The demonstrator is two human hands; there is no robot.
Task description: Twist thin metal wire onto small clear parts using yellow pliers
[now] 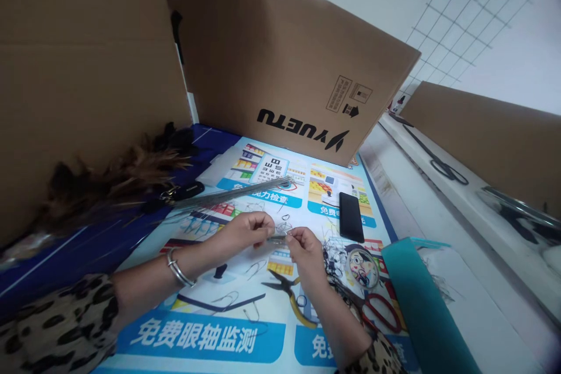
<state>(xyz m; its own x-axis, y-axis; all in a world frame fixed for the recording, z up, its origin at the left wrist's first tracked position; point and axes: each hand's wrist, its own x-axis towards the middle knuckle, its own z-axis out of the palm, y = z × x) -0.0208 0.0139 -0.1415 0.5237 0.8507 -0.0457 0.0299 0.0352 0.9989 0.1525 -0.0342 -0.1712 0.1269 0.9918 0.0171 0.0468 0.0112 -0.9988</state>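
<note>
Over the middle of the printed sheet, my left hand (255, 229) and my right hand (303, 245) face each other a short way apart. Both have their fingertips pinched on a thin wire piece (277, 238) that spans the gap between them. Its exact shape is too fine to make out. Yellow-handled pliers (291, 295) lie with jaws apart just below my right hand. Bent wire pieces (228, 301) are scattered under my left forearm. A bundle of long straight wires (236, 191) rests beyond my hands.
Brown feathers (118, 178) and keys (169, 194) lie at left. A black phone (350, 216), a round tin (363, 267), red-handled scissors (381, 311) and a teal box (427, 304) are at right. A cardboard panel (298, 58) stands behind.
</note>
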